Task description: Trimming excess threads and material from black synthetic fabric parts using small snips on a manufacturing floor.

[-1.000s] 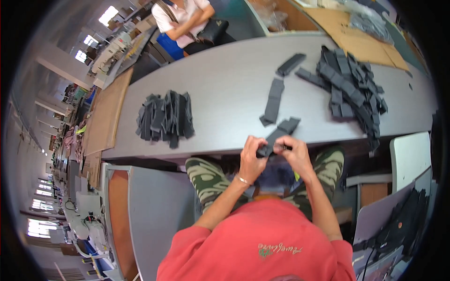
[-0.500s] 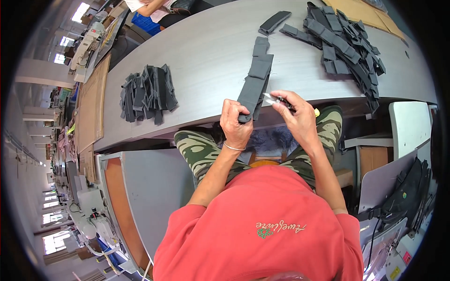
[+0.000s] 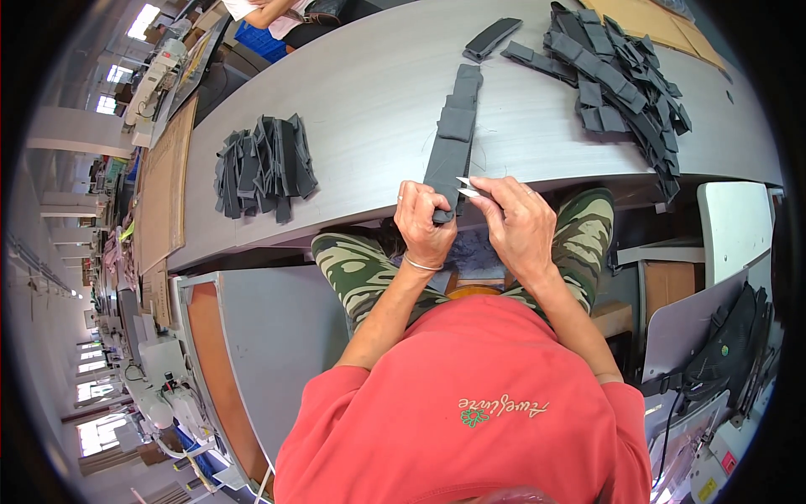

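A long dark grey fabric strip [image 3: 448,160], sewn in folded, layered sections, lies across the table's near edge. My left hand [image 3: 424,225] grips its near end, fingers curled round it. In my right hand [image 3: 520,225] is a pair of thread snips [image 3: 470,192], mostly covered by the fingers. Their two pale pointed blades are apart, right beside the strip's right edge close to my left fingers. Thin loose threads show along that edge.
Left on the grey table [image 3: 361,109] sits a stack of similar strips [image 3: 264,168]. A larger heap of strips [image 3: 617,80] lies far right, near a single strip [image 3: 492,39]. Another person's arm [image 3: 270,14] shows beyond the far edge. Cardboard [image 3: 168,185] leans at left.
My right hand has moved left, bringing the snips' blades up to the strip's edge. The strip's far part has swung slightly left. My left hand keeps its grip.
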Demonstrator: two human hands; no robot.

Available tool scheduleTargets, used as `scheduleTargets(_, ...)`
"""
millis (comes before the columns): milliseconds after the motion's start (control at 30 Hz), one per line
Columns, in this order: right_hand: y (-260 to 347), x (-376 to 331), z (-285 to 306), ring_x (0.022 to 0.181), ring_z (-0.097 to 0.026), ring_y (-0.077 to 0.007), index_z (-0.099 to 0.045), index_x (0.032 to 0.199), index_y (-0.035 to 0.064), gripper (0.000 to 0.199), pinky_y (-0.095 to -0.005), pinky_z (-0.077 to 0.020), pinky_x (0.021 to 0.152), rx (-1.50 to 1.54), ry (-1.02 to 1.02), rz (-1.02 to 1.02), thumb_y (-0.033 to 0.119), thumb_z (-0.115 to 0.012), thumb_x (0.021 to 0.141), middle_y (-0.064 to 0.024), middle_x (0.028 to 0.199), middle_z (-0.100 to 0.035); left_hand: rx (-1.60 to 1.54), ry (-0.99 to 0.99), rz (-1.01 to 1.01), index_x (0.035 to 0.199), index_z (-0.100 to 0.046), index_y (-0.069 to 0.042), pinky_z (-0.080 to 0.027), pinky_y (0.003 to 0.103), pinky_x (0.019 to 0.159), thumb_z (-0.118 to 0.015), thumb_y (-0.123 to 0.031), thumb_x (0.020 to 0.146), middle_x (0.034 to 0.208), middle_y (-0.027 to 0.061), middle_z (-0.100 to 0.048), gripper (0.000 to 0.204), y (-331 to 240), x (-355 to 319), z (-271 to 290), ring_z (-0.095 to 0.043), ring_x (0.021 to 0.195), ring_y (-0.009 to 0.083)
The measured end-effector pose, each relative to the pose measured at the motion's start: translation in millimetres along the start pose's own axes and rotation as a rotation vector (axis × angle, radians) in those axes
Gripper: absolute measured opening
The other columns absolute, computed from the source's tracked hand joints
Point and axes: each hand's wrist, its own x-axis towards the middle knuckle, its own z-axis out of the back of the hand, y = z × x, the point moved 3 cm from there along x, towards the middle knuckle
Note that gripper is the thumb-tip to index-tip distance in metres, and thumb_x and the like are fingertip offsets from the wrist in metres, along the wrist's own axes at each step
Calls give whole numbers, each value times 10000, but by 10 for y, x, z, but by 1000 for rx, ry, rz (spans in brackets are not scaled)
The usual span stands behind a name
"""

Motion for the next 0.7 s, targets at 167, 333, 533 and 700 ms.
scheduleTargets(167,66,-45,-41,649,-599,-249,-674,1006,123,209,-339,-462,562,-25,-61,-9,118,-675,797,-60,759,-595,42,-24,-14,688,-451,-76,-387,362,529,-630,97,525,681,95,-422,298,-10,-11,4,-476,630,271)
scheduleTargets(333,104,-114,-115,615,-585,-234,-672,1091,218,305,-356,-453,525,-72,22,-68,106,-651,809,-47,736,-535,57,-45,-41,686,-456,-74,-386,359,528,-636,96,515,686,96,-425,301,-30,4,12,-478,632,273)
scheduleTargets(533,55,-110,-157,604,-580,-251,-674,1105,239,308,-362,-456,522,55,124,-189,84,-582,855,-70,708,-505,72,-60,-31,675,-456,-68,-402,362,548,-628,108,500,695,101,-429,302,-3,-17,0,-486,645,279)
scheduleTargets(700,-172,29,-215,601,-507,-104,-656,1154,147,251,-272,-413,589,590,-104,-261,133,-530,938,-45,906,-662,34,-70,14,683,-463,-62,-415,355,571,-600,131,494,703,103,-426,302,72,-37,20,-490,667,278)
